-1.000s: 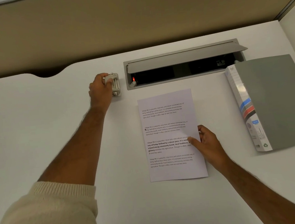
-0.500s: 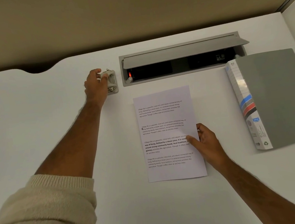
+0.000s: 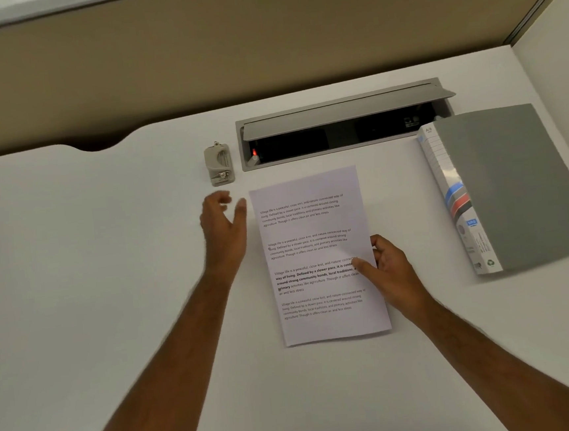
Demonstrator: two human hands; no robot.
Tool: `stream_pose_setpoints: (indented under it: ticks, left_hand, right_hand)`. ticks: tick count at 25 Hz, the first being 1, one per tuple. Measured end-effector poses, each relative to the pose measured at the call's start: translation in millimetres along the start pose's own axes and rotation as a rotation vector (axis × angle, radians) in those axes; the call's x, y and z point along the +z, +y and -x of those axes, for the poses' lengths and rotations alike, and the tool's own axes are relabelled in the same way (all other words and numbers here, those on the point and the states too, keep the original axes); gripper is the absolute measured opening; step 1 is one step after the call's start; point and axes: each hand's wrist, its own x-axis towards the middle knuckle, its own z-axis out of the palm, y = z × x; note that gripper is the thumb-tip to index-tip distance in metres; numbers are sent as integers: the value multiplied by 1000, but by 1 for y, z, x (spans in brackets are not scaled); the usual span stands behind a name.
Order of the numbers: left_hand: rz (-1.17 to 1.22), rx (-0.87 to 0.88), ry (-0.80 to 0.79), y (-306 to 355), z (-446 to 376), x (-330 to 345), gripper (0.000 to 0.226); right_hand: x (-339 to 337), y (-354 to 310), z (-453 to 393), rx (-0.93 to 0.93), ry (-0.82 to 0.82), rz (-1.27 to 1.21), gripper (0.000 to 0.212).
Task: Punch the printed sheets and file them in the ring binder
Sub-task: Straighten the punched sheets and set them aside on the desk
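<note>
Printed sheets [image 3: 313, 247] lie in a stack in the middle of the white desk [image 3: 91, 266]. My right hand [image 3: 389, 271] holds their right edge, thumb on top of the text. A small beige hole punch [image 3: 219, 164] stands alone near the desk's far side, left of the sheets' top corner. My left hand [image 3: 224, 227] hovers just below the punch, beside the sheets' left edge, fingers spread and holding nothing. The grey ring binder [image 3: 514, 188] lies shut on the right.
An open grey cable hatch [image 3: 344, 124] with a red light inside sits in the desk behind the sheets. A beige partition runs along the back and a white wall stands at the right.
My left hand has let go of the hole punch and drawn back toward me, now beside the sheets. The punch stays on the desk. My right hand keeps its hold on the sheets.
</note>
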Motion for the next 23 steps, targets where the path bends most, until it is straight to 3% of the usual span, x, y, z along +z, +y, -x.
stream_pose_setpoints:
  ticks: [5, 9, 12, 18, 23]
  left_hand:
    - [414, -363, -256, 19, 79, -14, 27]
    - [553, -472, -430, 24, 130, -30, 47]
    - [599, -459, -482, 25, 162, -37, 39]
    - [487, -415, -424, 32, 201, -44, 30]
    - [410, -231, -355, 63, 205, -54, 28]
  right_hand:
    - [1, -11, 26, -56, -1, 30, 25]
    - [1, -11, 50, -72, -7, 48, 27]
    - [0, -6, 69, -78, -23, 88, 30]
    - [-6, 9, 97, -136, -33, 148, 29]
    - [-8, -9, 114, -274, -10, 152, 35]
